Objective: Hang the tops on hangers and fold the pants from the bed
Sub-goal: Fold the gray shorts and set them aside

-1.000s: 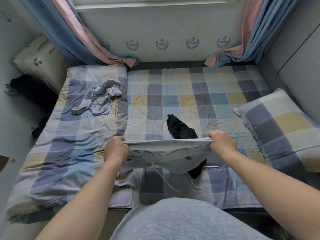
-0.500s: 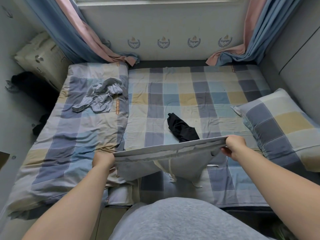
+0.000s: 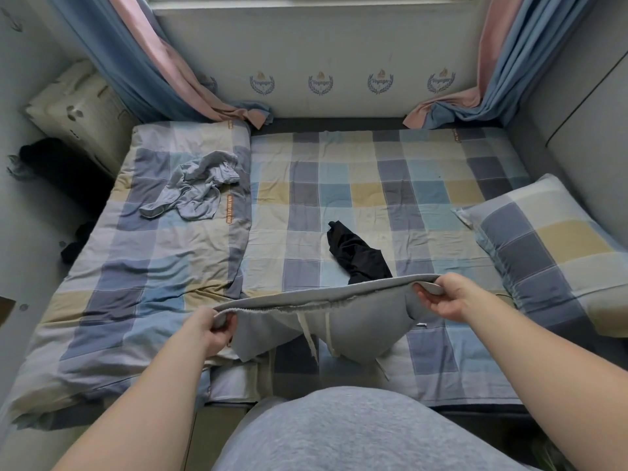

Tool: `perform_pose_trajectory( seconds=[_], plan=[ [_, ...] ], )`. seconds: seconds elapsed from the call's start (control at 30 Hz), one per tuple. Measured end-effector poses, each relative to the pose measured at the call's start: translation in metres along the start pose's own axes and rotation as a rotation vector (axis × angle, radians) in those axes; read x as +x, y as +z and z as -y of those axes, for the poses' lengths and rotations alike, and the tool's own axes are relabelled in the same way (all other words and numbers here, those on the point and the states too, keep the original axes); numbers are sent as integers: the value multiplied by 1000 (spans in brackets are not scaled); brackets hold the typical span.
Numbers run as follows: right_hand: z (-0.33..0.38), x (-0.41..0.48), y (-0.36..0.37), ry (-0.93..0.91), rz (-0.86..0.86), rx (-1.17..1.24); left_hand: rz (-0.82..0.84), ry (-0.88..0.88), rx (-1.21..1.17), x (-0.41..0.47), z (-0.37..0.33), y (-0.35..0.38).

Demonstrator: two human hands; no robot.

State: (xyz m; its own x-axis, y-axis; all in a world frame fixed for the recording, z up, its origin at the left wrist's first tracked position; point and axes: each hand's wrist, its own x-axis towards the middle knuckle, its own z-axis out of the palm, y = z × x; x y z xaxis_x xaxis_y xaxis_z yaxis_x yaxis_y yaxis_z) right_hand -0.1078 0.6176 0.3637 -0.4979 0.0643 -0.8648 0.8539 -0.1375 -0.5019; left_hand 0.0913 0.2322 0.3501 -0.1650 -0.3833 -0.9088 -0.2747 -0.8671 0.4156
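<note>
Wider apart now, the left hand [image 3: 212, 329] and right hand [image 3: 445, 297] each pinch a waistband end of the light grey drawstring pants [image 3: 360, 329], held taut at lower centre over the checked bed [image 3: 339, 195]; they look ready for folding.

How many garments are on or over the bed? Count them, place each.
3: grey drawstring pants held between left hand and right hand; black garment mid-bed behind them; crumpled blue-grey garment on the quilt, left. Others may hide beneath.
</note>
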Motion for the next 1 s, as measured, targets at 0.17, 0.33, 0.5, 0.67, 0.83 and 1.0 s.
perform_pose_trajectory(
  seconds=[0.17, 0.33, 0.5, 0.67, 0.83, 1.0],
  plan=[
    [-3, -8, 16, -66, 184, 105, 161, 105, -169, -21, -6, 14],
    [-2, -4, 23, -292, 256, -15, 166, 410, 96, -12, 1, 27],
    [17, -12, 29, -647, 59, -361, -66, 889, 671, -6, -2, 26],
    [63, -36, 42, -1044, -130, -665, -215, 1053, 808, -34, -38, 59],
    [126, -74, 61, -1244, -179, -670, -50, 1084, 539, -84, -92, 103],
    [201, -125, 81, -1422, -181, -600, -44, 987, 391, -146, -154, 144]
  ],
)
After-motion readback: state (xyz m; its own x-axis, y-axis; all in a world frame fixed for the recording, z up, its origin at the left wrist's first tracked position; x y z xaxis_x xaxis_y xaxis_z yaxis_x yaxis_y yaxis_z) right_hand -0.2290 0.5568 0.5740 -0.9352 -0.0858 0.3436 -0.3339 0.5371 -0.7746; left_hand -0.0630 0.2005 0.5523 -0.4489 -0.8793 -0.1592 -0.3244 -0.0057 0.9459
